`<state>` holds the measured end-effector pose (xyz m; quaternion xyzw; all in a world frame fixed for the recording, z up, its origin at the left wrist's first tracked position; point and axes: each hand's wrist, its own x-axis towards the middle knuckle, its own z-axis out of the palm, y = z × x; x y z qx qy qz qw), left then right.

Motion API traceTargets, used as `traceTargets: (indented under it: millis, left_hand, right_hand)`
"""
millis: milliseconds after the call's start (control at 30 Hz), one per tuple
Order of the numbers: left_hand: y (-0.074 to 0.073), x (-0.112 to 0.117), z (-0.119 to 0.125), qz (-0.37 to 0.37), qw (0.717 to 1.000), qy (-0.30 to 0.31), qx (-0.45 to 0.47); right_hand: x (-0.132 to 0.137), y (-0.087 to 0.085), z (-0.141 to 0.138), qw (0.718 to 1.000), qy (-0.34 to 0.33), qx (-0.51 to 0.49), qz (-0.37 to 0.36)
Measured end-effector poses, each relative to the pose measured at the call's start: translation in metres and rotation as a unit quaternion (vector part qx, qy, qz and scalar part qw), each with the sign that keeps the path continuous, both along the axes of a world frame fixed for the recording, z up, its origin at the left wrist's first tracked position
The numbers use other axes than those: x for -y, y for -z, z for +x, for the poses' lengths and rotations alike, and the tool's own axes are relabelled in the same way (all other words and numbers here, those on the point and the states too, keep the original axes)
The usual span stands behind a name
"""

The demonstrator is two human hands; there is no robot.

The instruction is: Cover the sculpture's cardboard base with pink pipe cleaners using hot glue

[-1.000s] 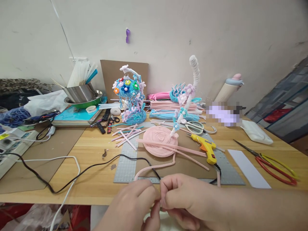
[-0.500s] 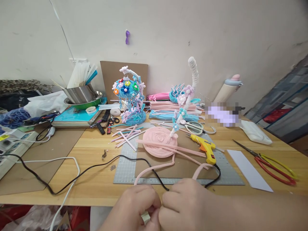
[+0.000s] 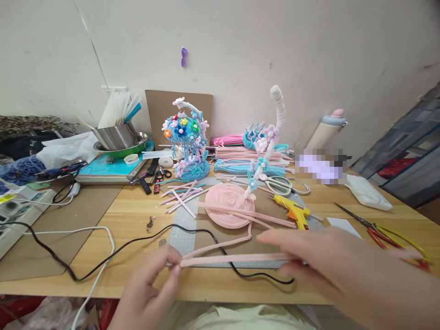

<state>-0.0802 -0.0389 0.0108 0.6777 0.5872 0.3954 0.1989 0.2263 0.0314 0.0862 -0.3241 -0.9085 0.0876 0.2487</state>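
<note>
My left hand (image 3: 147,286) pinches the end of a pink pipe cleaner (image 3: 233,259) between thumb and fingertips, where it meets a strand leading back to the flat pink coil (image 3: 220,195). My right hand (image 3: 340,266), slightly blurred, holds the same pipe cleaner farther right, so it stretches level between both hands above the table edge. Several loose pink pipe cleaners (image 3: 261,216) lie across the coil. From the coil's right side rises a white wrapped stem (image 3: 280,110) with small flowers. Part of a yellow glue gun (image 3: 297,211) shows beyond my right hand.
A black cord (image 3: 130,243) crosses the table. Large scissors (image 3: 371,227) and a white strip (image 3: 343,225) lie at right. A blue flowered jellyfish-like ornament (image 3: 184,133) and pipe cleaner bundles (image 3: 247,153) stand behind. Power strip (image 3: 24,220) and metal bowl (image 3: 115,135) are at left.
My hands, close together before, have moved apart. The left went left and the right went right and up, with the pipe cleaner now stretched between them.
</note>
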Motion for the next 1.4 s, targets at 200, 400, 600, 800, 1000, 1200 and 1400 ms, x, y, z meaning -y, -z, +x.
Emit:
traceTargets:
  millis: [200, 400, 600, 800, 1000, 1200, 1400]
  left_hand:
    - [0.035, -0.021, -0.03, -0.064, 0.986, -0.147, 0.054]
    - [0.051, -0.026, -0.045, -0.046, 0.974, -0.214, 0.064]
    - [0.005, -0.003, -0.009, 0.256, 0.942, -0.183, -0.12]
    - [-0.012, -0.02, 0.027, 0.189, 0.951, 0.043, -0.242]
    - [-0.006, -0.022, 0.012, 0.222, 0.945, 0.067, -0.232]
    - [-0.003, -0.027, 0.017, 0.223, 0.95, 0.066, -0.21]
    - [0.011, -0.044, 0.019, 0.199, 0.965, 0.058, -0.16]
  right_hand:
    - [-0.028, -0.005, 0.044, 0.796, -0.058, -0.166, -0.579]
    - [-0.021, 0.019, -0.017, 0.565, -0.156, -0.426, -0.69]
    - [-0.004, 0.061, -0.092, 0.605, -0.078, -0.455, -0.648]
    - [0.003, 0.078, -0.11, 0.742, -0.131, -0.41, -0.514]
    - [-0.045, 0.09, -0.071, 0.973, 0.064, -0.147, -0.166]
    - [-0.087, 0.11, -0.061, 0.99, 0.113, -0.061, -0.063]
    - [-0.09, 0.115, -0.065, 0.992, 0.088, -0.084, 0.024]
